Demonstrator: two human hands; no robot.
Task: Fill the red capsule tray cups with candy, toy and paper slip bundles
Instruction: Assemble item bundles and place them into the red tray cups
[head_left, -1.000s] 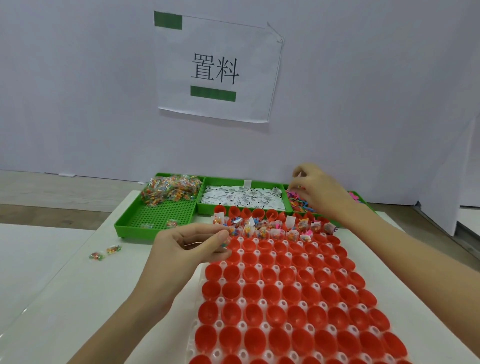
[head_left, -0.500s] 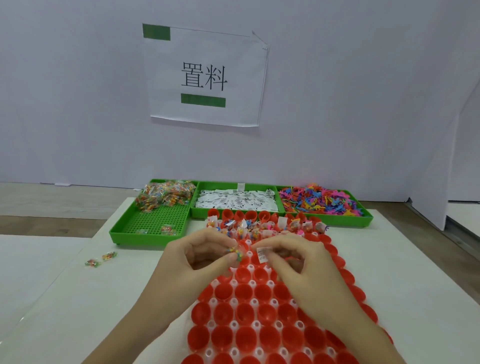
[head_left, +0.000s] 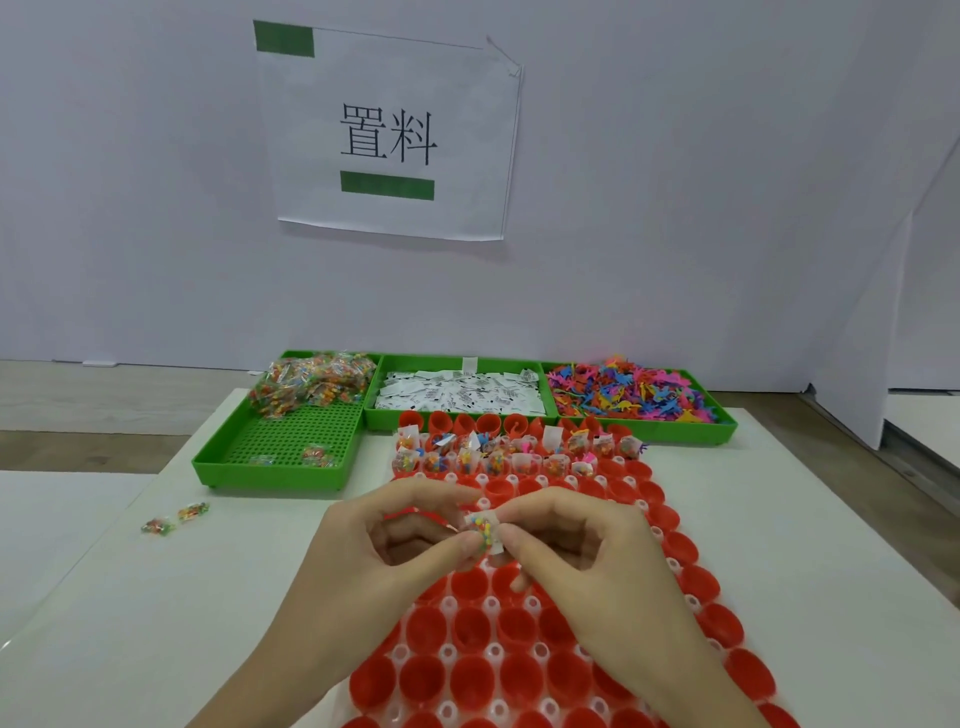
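Note:
The red capsule tray (head_left: 519, 654) lies in front of me, most cups bare; two far rows hold filled bundles (head_left: 509, 457). Above the tray's upper middle, my left hand (head_left: 384, 566) and my right hand (head_left: 587, 566) meet and pinch one small bundle (head_left: 485, 531) together: a clear candy packet against a white paper slip. A red toy piece (head_left: 415, 517) shows in my left hand. Three green bins stand behind: candy packets (head_left: 311, 387), paper slips (head_left: 460, 395), colourful toys (head_left: 628, 392).
Two loose candy packets (head_left: 174, 519) lie on the white table left of the tray. The candy bin's green grid floor (head_left: 291, 441) holds a few stray packets. A white wall with a paper sign (head_left: 389, 135) stands close behind the bins.
My right hand came back from the toy bin to the tray centre and joined my left hand. Both now press the candy packet and slip together.

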